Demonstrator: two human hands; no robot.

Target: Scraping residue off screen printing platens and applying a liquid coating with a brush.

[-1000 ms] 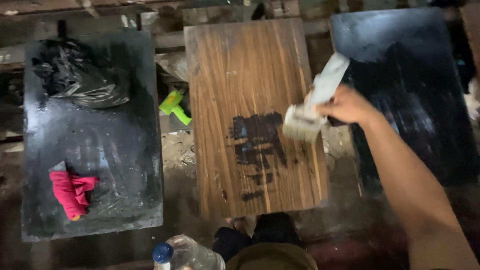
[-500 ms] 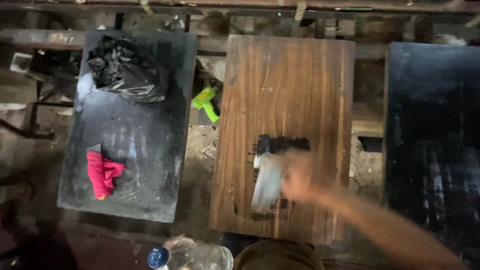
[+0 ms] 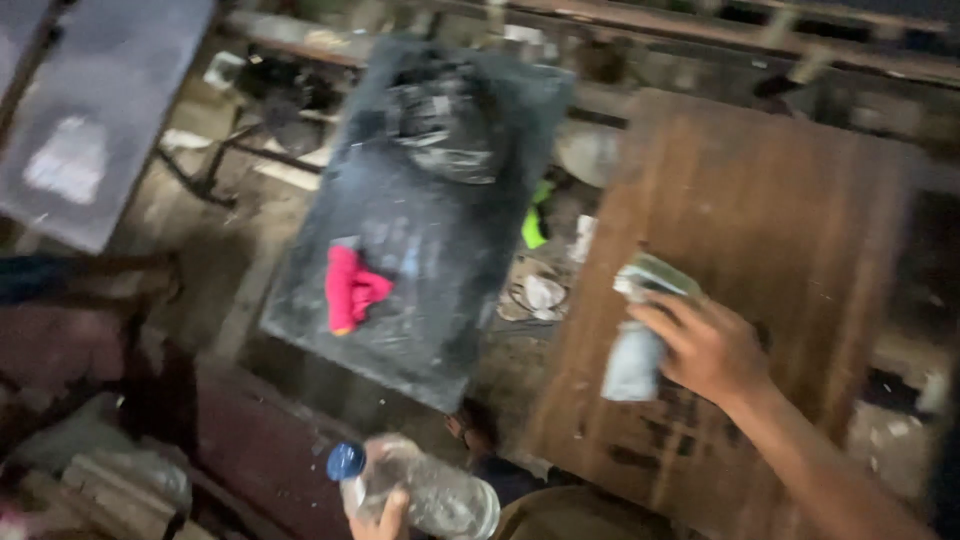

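Note:
My right hand (image 3: 705, 345) grips a grey-white folded rag or pad (image 3: 640, 335) and presses it on the brown wooden board (image 3: 790, 230), just above dark stain marks (image 3: 690, 410) on the wood. My left hand (image 3: 378, 518) shows only at the bottom edge, its fingers around a clear plastic bottle (image 3: 430, 490) with a blue cap (image 3: 346, 462). The view is blurred by motion.
A dark board (image 3: 440, 250) to the left carries a red cloth (image 3: 350, 288) and a black plastic bag (image 3: 445, 125). A green object (image 3: 536, 222) and scraps lie in the gap between the boards. Another grey board (image 3: 90, 110) is at the top left.
The view has swung left and down. My right hand with the rag stays on the wooden board near the dark marks. My left hand now shows holding the bottle.

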